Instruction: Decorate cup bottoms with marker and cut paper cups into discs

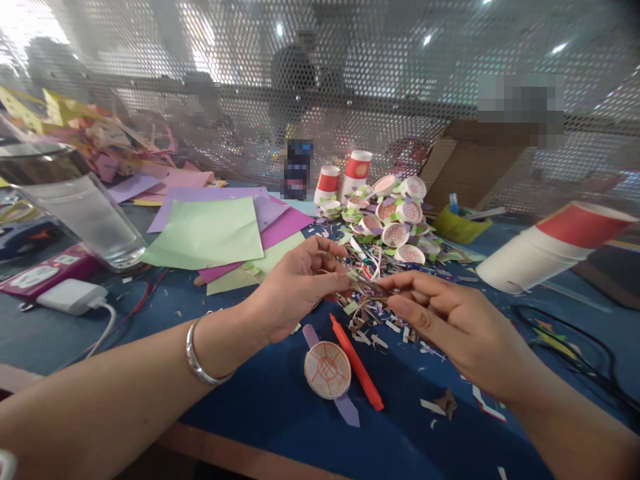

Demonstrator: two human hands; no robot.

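Above a heap of paper scraps (375, 333), my left hand (300, 283) and my right hand (450, 317) face each other with their fingers pinched. Between the fingertips runs something thin and brownish grey (367, 285), too small and partly hidden to name. Below them on the blue table lies a paper-cup base (327, 371) with an orange shell-like pattern and a purple paper strip sticking out at both ends. An orange marker (356, 363) rests right beside it. Behind my hands is a pile of similar patterned cup bases (395, 233) with green and purple paper bits.
Stacked paper cups (550, 250) lean at the right, near a black cable (590, 333). Coloured paper sheets (215, 230) lie left of centre. A glass of water (95, 213) stands by a purple power strip (50, 270). Behind are a phone (297, 167) and a perforated metal screen (240, 147).
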